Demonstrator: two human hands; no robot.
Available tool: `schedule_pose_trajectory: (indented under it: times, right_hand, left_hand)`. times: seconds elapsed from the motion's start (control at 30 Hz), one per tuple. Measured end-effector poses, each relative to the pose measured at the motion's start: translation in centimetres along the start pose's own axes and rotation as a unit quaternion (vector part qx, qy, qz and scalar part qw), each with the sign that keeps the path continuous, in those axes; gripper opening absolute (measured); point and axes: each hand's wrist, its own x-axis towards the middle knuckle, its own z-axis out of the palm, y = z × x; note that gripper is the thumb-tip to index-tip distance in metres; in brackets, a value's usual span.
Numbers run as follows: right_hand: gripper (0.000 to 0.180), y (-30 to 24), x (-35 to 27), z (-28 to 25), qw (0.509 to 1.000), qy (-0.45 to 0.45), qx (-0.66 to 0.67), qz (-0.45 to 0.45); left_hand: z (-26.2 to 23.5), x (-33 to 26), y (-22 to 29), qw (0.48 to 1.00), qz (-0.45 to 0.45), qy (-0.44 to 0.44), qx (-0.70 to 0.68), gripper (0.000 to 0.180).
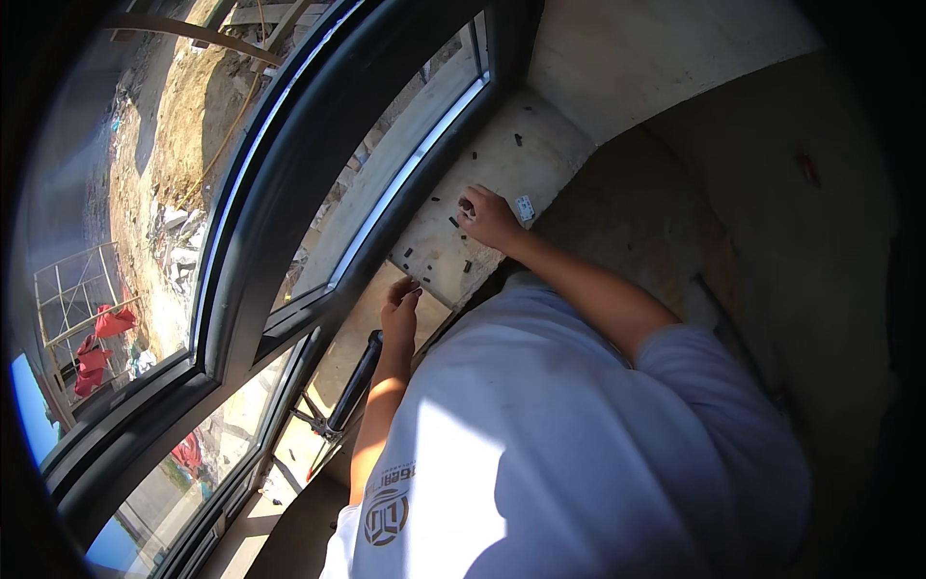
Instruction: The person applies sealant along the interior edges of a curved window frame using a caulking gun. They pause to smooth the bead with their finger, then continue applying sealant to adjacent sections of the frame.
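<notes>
My left hand [399, 303] is over the pale window sill [550, 125], close to the window frame, thumb and fingertips drawn together in a pinch. Whatever it may hold is too small to make out. Farther along the sill my right hand [489, 217] is closed with curled fingers, and its contents, if any, are hidden. Several small black pieces lie scattered around both hands, among them one black piece [453, 222] beside the right hand and another black piece [468, 266] between the two hands. A small white printed packet [525, 208] rests just beyond my right wrist.
A dark window frame [280, 183] runs along the left, with rubble and red cloths [114, 321] outside. What looks like a caulking gun [352, 386] with a dark tube leans beside my left forearm. The shaded floor [656, 222] lies below the sill on the right.
</notes>
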Motion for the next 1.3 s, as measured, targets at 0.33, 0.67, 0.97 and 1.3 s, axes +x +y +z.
schedule_pose_trajectory:
  times: [0.33, 0.67, 0.97, 1.3]
  right_hand:
    - [0.069, 1.5, 7.9, -1.8, 0.988, -0.006, -0.150, -0.035]
    - [0.078, 1.2, 10.5, -4.0, 0.950, -0.186, -0.250, -0.020]
    - [0.082, -0.1, 13.5, -5.9, 0.956, -0.088, -0.249, 0.129]
    - [0.065, -1.3, 10.2, -2.8, 0.934, 0.112, -0.331, -0.075]
  left_hand:
    - [-1.6, -4.5, -1.1, 0.988, 0.114, 0.066, 0.086, 0.037]
    - [-2.7, -9.1, -6.9, 0.989, 0.007, 0.116, 0.094, 0.034]
    - [-1.8, -9.1, -2.5, 0.974, 0.086, 0.072, 0.197, 0.032]
    - [-1.0, -10.3, 0.7, 0.956, 0.141, 0.071, 0.246, 0.027]
